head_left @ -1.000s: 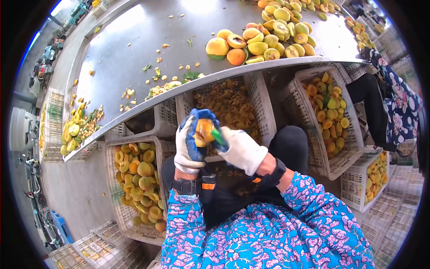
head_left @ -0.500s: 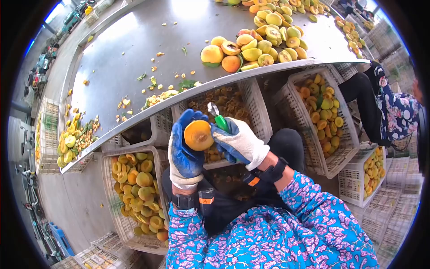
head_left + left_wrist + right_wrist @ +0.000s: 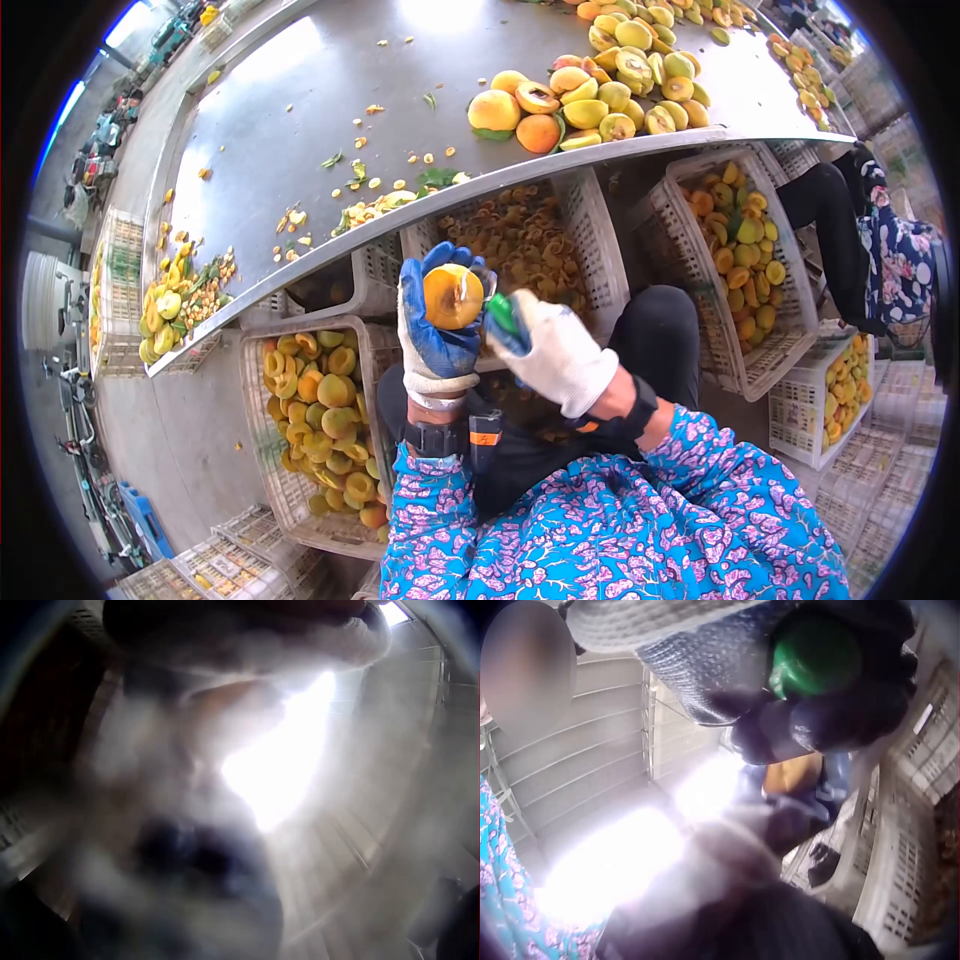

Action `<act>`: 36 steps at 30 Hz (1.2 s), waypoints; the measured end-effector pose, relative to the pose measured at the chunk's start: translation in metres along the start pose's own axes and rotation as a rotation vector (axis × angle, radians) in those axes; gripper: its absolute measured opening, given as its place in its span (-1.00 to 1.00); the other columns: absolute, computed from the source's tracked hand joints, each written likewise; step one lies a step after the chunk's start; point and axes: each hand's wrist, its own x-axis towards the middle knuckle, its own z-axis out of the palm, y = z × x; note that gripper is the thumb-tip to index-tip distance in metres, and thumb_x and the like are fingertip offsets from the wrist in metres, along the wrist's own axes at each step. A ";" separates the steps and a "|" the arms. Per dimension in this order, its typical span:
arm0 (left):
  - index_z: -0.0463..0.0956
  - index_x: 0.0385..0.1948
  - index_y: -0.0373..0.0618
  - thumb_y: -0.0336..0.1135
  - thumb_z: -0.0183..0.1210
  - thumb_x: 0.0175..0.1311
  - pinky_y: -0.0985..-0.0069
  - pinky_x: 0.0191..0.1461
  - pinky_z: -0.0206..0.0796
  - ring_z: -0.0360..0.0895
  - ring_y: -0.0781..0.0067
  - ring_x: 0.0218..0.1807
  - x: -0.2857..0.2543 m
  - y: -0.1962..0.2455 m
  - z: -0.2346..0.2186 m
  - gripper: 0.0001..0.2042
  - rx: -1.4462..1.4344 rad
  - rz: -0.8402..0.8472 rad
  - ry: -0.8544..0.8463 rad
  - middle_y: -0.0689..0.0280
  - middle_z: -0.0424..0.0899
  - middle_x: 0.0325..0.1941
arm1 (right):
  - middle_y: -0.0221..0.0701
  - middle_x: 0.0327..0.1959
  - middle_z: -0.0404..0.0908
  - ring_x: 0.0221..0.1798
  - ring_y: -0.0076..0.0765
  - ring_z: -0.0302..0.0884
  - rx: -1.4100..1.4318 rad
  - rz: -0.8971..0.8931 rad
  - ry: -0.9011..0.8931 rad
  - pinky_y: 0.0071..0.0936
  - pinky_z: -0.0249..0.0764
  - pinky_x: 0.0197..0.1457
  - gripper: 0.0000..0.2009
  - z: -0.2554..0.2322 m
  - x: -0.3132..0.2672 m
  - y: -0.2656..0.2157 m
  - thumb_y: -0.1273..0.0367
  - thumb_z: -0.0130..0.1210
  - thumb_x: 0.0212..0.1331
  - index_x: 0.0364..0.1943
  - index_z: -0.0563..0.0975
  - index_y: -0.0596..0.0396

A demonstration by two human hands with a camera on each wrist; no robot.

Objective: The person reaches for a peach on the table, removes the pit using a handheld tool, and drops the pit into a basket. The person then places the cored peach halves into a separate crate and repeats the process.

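Note:
In the head view my left hand (image 3: pixel 440 355), in a white glove with a blue coated palm, cups a yellow peach half (image 3: pixel 453 297) with its cut face up. My gloved right hand (image 3: pixel 562 350) grips a tool by its green handle (image 3: pixel 502 313). The tool's looped metal head (image 3: pixel 489 281) is right at the fruit's right edge. From the right wrist, the end of the green handle (image 3: pixel 817 656) shows inside the curled fingers, with the peach half (image 3: pixel 793 774) beyond. Blur hides most detail in the left wrist view.
Peaches, whole and halved (image 3: pixel 620 95), are heaped on the metal table (image 3: pixel 300 120), among scraps and leaves. Below its edge stands a crate of scraps (image 3: pixel 595 230). Crates of peach halves stand at left (image 3: pixel 262 440) and right (image 3: pixel 765 375). Another person's leg (image 3: pixel 825 220) is at right.
The tool was raised apart from the fruit half a second ago; now its metal head is back at the fruit's edge. The left hand keeps holding the peach half, its cut face turned up.

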 end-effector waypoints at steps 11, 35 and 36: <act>0.37 0.05 -0.23 -0.03 -0.11 0.41 0.14 0.20 0.33 0.51 0.16 0.05 -0.006 -0.007 0.005 -0.57 0.119 0.027 0.020 0.15 0.54 0.00 | -0.06 -0.53 0.55 -0.42 0.10 0.56 -0.120 -0.035 -0.026 -0.09 0.43 -0.38 -0.78 0.018 0.001 0.005 0.30 0.03 0.18 -0.31 0.36 0.19; 0.54 -0.38 -0.34 -0.21 0.17 0.28 0.49 -0.40 0.45 0.57 0.37 -0.49 -0.001 -0.018 0.015 -0.71 0.703 0.078 0.102 0.16 0.63 -0.45 | -0.32 -0.56 0.54 -0.57 -0.31 0.52 0.597 0.413 -0.669 -0.45 0.42 -0.54 -0.81 -0.010 0.014 0.024 0.25 0.15 0.15 -0.40 0.50 0.07; 0.54 -0.39 -0.34 -0.21 0.18 0.27 0.49 -0.41 0.45 0.57 0.37 -0.50 -0.002 -0.018 0.017 -0.71 0.708 0.038 0.076 0.16 0.63 -0.46 | -0.42 -0.59 0.52 -0.64 -0.44 0.48 0.750 0.589 -0.778 -0.53 0.38 -0.62 -0.80 -0.023 0.010 0.020 0.23 0.15 0.17 -0.41 0.50 0.05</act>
